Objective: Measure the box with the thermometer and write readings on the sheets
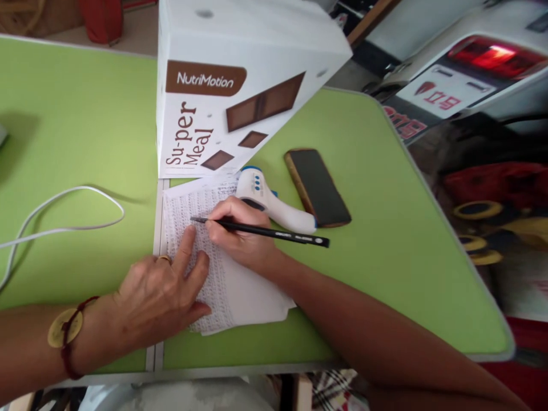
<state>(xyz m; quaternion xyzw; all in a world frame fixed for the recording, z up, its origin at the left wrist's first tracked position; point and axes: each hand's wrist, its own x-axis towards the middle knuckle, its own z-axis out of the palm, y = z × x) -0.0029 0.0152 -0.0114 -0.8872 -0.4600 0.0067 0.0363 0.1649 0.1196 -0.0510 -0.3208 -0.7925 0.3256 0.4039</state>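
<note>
Your right hand [244,234] holds a black pen [274,231] pinched low, close to its point, with the long back end lying out past the hand toward the right; such a short grip probably gives finer control over small characters. The tip sits over the paper [252,291], among dense rows of handwriting, though you cannot tell from here whether it touches. Your left hand [158,291] holds nothing: its index finger reaches out almost to the pen tip, while the other fingers curl and the thumb lies over the page, seemingly to steady the sheet and mark the place. The paper lies aslant on the green table [406,257], between your forearms, its written side toward your left hand and a blank part toward your right arm. Its far edge meets the base of the white NutriMotion box [240,85]; whether it slips underneath is hard to tell. Just beyond your right hand lies a white handheld device with blue buttons [278,205], on its side, and near it a dark phone [319,185], both beside the page rather than across the writing. A white cable [64,229] loops well apart on the left.
</note>
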